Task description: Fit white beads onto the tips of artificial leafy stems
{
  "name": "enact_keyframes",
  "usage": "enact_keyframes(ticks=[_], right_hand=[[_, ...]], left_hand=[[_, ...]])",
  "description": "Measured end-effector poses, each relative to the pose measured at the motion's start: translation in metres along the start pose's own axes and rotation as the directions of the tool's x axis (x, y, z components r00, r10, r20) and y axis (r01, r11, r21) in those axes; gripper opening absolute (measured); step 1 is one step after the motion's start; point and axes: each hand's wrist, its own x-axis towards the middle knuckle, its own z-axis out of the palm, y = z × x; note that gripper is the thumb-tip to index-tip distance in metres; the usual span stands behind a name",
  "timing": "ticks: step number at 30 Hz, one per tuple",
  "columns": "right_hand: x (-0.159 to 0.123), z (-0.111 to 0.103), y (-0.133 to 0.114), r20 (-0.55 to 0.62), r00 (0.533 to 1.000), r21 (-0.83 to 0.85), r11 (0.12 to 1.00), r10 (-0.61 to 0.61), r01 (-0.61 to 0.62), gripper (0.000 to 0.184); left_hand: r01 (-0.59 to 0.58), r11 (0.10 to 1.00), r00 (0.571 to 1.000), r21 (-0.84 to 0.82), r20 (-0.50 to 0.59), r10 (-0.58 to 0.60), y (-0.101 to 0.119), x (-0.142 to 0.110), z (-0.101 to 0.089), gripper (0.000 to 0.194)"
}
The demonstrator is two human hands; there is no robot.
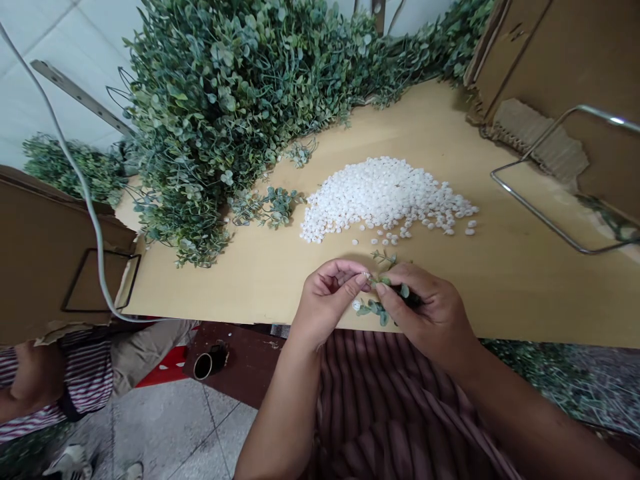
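My right hand (pixel 425 300) is closed round a small artificial leaf sprig (pixel 375 310), its green leaves poking out above and below the fingers. Close beside it, my left hand (pixel 335 287) pinches a tiny white piece between thumb and forefinger, held up against the sprig's stem end. Whether the piece sits on the stem is too small to tell. Another white bead (pixel 356 305) shows just under the left fingertips. Behind both hands, a heap of small white beads (pixel 375 190) spreads over the tabletop (pixel 500 280), with several strays along its front edge.
A large mound of artificial greenery (pixel 235 87) fills the back left, with loose sprigs (pixel 277 207) beside it. Cardboard boxes (pixel 575 60) and a bent metal rod (pixel 540 233) stand right. A white cable (pixel 85 180) hangs left. A dark mug (pixel 204 365) and another person (pixel 90 373) are lower left.
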Motion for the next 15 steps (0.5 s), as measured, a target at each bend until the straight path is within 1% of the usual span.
enact_keyframes(ticks=[6,10,12,15], right_hand=[[0.0001,0.0001,0.0012,-0.017,0.999,-0.027,0.999,-0.044,0.044,0.012],[0.0005,0.0001,0.0015,-0.022,0.998,-0.046,0.997,-0.064,0.063,0.010],[0.0003,0.0000,0.0014,-0.027,0.997,-0.044,0.997,-0.071,0.070,0.008],[0.0002,-0.0003,0.0008,-0.041,0.996,-0.046,0.996,-0.074,0.072,0.008]], left_hand=[[-0.013,0.995,1.000,-0.095,-0.029,0.010,-0.0022,0.0022,0.0037,0.022],[0.016,0.998,0.999,-0.063,-0.029,-0.018,-0.0031,0.0020,0.0021,0.028],[0.032,0.999,0.999,-0.044,-0.012,-0.032,-0.0037,0.0020,0.0008,0.027],[0.037,0.997,0.999,-0.064,0.007,-0.037,-0.0046,0.0026,-0.0003,0.022]])
